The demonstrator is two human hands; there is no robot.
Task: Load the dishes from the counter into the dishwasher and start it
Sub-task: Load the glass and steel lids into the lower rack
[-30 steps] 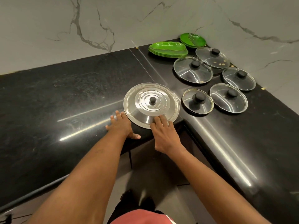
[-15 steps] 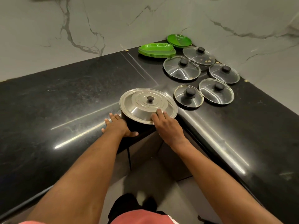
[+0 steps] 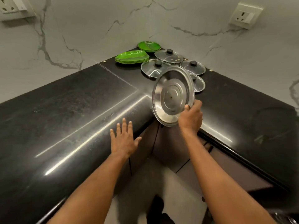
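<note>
head view: the right hand (image 3: 191, 118) pinches the lower right rim of a large round stainless steel lid (image 3: 172, 96), with the thumb on the hollow inner face and the other fingers curled behind the edge. the lid is held off the counter, tilted nearly upright above the inner corner. its dull, brushed underside with pressed concentric rings faces the camera. the left hand (image 3: 123, 139) is spread wide, fingers straight and apart, palm down over the rounded front edge of the glossy black speckled stone counter (image 3: 72, 110); i cannot tell whether it touches the stone.

behind the steel lid, in the far corner of the counter, lie round glass lids with metal rims and black knobs. one (image 3: 152, 68) is to the left, one (image 3: 168, 56) is further back with small crumbs on it, one (image 3: 193, 67) is to the right, and one (image 3: 198, 83) is partly hidden by the steel lid. a stack of bright green leaf-shaped plastic plates (image 3: 131, 57) sits just left of them, and a round green plate (image 3: 148, 46) sits at the very corner.

the walls are pale marble-look slabs (image 3: 97, 29) with grey veins. each carries a white socket plate, one (image 3: 246, 16) at upper right and one (image 3: 11, 7) at upper left. dark brown cabinet fronts (image 3: 169, 143) stand below the counter.
</note>
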